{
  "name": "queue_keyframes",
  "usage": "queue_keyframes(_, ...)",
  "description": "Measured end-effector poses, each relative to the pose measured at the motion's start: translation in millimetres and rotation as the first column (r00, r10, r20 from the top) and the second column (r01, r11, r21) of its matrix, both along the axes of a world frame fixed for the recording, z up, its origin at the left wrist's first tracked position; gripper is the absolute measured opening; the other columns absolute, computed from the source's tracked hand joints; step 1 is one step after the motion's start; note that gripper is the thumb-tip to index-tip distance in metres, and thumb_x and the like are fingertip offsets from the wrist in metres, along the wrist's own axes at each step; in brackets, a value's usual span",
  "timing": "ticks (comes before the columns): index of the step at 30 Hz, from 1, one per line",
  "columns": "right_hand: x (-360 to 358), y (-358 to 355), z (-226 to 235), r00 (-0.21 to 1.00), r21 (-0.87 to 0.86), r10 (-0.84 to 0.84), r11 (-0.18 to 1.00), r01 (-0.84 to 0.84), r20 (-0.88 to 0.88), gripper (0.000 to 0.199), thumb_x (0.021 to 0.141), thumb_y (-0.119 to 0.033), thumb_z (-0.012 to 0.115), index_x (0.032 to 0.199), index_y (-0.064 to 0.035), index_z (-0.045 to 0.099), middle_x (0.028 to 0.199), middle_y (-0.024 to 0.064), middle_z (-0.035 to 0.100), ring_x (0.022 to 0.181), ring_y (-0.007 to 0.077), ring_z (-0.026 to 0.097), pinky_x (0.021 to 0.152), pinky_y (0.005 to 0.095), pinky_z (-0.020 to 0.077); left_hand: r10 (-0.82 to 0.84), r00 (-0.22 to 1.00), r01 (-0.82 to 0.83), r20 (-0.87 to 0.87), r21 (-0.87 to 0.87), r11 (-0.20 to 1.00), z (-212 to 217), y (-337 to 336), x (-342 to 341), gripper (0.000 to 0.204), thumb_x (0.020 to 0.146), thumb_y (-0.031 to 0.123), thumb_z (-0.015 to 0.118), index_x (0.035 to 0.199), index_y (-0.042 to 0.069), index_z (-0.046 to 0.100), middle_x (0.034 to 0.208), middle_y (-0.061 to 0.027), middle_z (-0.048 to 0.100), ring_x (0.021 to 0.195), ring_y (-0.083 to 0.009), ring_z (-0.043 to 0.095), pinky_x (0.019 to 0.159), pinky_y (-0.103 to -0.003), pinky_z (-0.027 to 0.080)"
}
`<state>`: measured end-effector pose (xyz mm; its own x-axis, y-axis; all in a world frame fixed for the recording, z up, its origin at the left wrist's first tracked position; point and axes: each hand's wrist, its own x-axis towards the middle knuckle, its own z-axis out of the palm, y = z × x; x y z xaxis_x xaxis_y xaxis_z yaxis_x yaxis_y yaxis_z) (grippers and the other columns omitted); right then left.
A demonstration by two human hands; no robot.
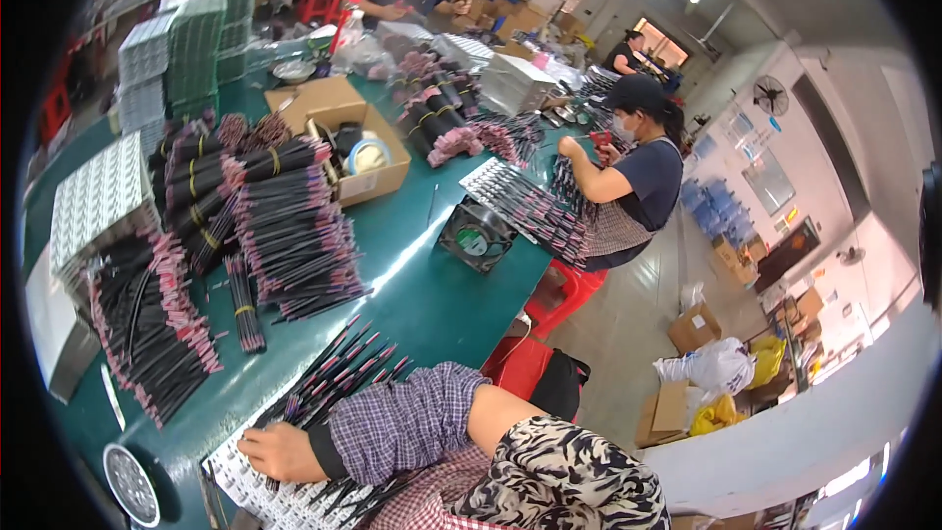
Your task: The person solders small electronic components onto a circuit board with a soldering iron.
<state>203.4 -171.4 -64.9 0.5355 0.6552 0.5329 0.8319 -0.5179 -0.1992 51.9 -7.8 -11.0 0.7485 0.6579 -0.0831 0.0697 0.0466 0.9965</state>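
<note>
My right hand comes in from the lower right in a purple plaid sleeve cover. It rests knuckles-up on a white slotted tray at the near edge of the green table. Thin black pencils with pink tips lie in a row across that tray, just behind and under the hand. The fingers curl down onto the pencils, and I cannot see whether they grip any. My left hand is out of view.
Heaps and banded bundles of the same pencils cover the table's left. An open cardboard box, a small black fan and a round metal grille stand there too. A seated person works farther along; red stools line the aisle.
</note>
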Motion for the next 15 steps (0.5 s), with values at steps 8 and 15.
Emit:
queue_keyframes(8, 7, 10, -14, 0.994, 0.024, -0.015, 1.000, 0.012, 0.109, 0.018, 0.068, -0.020, 0.061, 0.073, -0.0031, 0.061, 0.098, 0.0118, 0.053, 0.095, 0.0265, 0.053, 0.064, 0.0323, 0.0483, 0.053, 0.998, -0.053, 0.017, -0.009, 0.999, 14, 13, 14, 0.052, 0.079, -0.003, 0.075, 0.123, -0.009, 0.050, 0.099, -0.0121, 0.063, 0.074, -0.0186, 0.058, 0.063, -0.032, 0.050)
queue_keyframes(15, 22, 16, -38, 0.998, -0.027, 0.061, 0.998, -0.061, -0.001, 0.023, 0.063, -0.020, 0.071, 0.077, -0.0016, 0.066, 0.110, 0.0183, 0.054, 0.102, 0.0297, 0.053, 0.066, 0.0362, 0.0501, 0.026, 0.996, -0.027, 0.087, 0.008, 1.000, 30, 7, 18, 0.052, 0.078, -0.003, 0.076, 0.123, -0.009, 0.050, 0.099, -0.0125, 0.063, 0.075, -0.0193, 0.058, 0.063, -0.033, 0.050)
